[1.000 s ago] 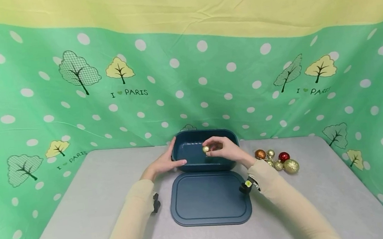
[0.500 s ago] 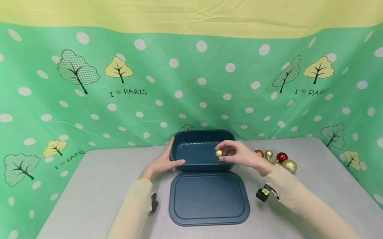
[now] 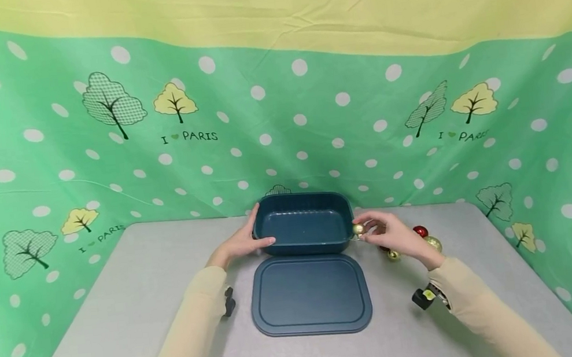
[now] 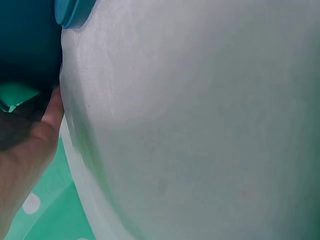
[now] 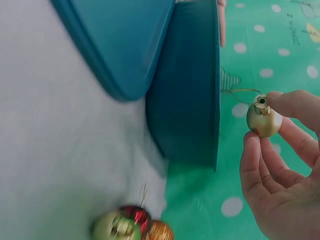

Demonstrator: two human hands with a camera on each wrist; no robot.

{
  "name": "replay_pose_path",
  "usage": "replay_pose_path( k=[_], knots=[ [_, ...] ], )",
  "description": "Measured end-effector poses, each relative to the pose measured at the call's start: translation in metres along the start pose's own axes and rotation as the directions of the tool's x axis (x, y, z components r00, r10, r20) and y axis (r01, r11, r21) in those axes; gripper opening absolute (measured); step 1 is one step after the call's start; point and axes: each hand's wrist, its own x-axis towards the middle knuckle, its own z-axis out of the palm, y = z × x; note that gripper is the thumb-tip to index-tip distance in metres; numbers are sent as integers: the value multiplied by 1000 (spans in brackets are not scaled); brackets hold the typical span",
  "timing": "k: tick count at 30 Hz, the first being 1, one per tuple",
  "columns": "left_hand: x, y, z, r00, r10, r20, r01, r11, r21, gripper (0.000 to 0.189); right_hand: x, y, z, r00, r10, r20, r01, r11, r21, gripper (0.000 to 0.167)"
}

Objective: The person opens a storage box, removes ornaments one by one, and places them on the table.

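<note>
A dark blue rectangular storage box [image 3: 309,250] stands at the back of the table, its inside visible. My left hand [image 3: 240,244] holds its front left corner, thumb at the front rim and fingers along the left wall. Just off the right end of the box, my right hand [image 3: 394,236] pinches a small gold bauble [image 3: 358,229] between thumb and fingers. The right wrist view shows that gold bauble [image 5: 264,122] with its cap and a thin string loop reaching toward the box rim. The matching lid [image 3: 310,295] lies flat in front of the box.
Right of the box lies a cluster of baubles, partly behind my right hand: a red bauble [image 3: 420,230], a large gold bauble [image 3: 433,244] and a small gold bauble [image 3: 394,255]. An orange bauble [image 5: 160,231] shows in the right wrist view. A green printed curtain [image 3: 284,161] hangs behind.
My right hand has moved right with the gold bauble, from over the inside of the box to beyond its right rim. The left hand keeps its place on the box.
</note>
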Motion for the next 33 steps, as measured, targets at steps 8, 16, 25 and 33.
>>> replay_pose_path(
  k=[8, 16, 25, 33],
  knots=[
    [0, -1, -2, 1000, 2, -2, -2, 1000, -20, 108, -27, 13, -18, 993, 45, -112, -48, 998, -29, 31],
    [0, 1, -3, 1000, 5, 14, -4, 999, -32, 108, -53, 24, -38, 981, 73, -181, -87, 994, -68, 35],
    [-17, 32, -9, 999, 7, 43, -6, 1000, -30, 102, -81, 35, -58, 959, 118, -256, -151, 982, -114, 39],
    [1, 0, -1, 1000, 20, 10, -19, 999, -28, 107, -103, 53, -78, 917, 161, -364, -213, 971, -107, 40]
  ],
)
